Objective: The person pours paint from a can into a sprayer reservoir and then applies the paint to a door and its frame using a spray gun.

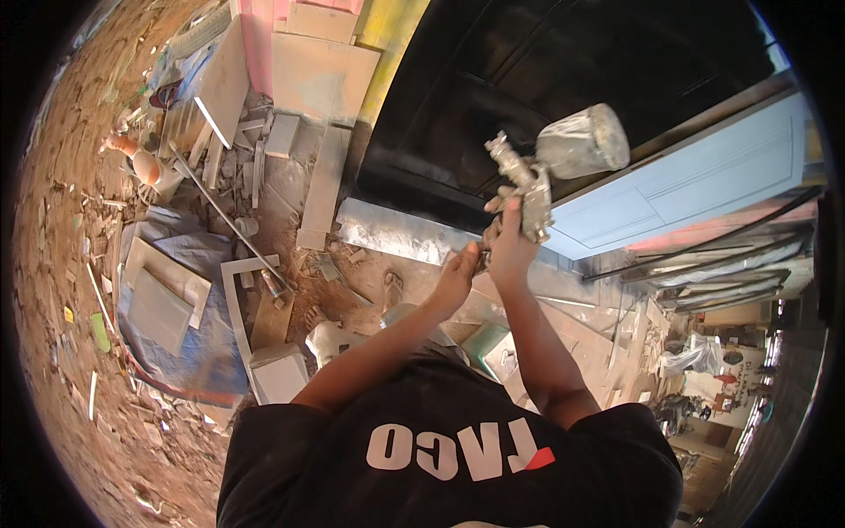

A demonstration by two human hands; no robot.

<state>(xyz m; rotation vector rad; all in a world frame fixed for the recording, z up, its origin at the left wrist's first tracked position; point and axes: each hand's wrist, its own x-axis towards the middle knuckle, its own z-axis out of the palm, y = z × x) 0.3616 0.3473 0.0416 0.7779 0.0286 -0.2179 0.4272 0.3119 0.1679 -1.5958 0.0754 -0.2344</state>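
Observation:
My right hand [511, 251] grips a metal spray gun [534, 207] by its handle. A translucent, paint-smeared cup [581, 141] sticks out from the gun toward the upper right. Just below the handle, my left hand [457, 280] is closed beside my right hand; what its fingers pinch at the base of the gun is mostly hidden. Behind the gun stands a large glossy black panelled door [493, 88]. A light blue panelled door [678, 198] lies to the right of it.
Wood offcuts and dust cover the ground around my feet. On the left are a blue tarp [198, 339] with boards, a long pole [220, 207] and an orange-and-white object [136, 158]. Dark bars [704, 255] and clear plastic [695, 355] are at right.

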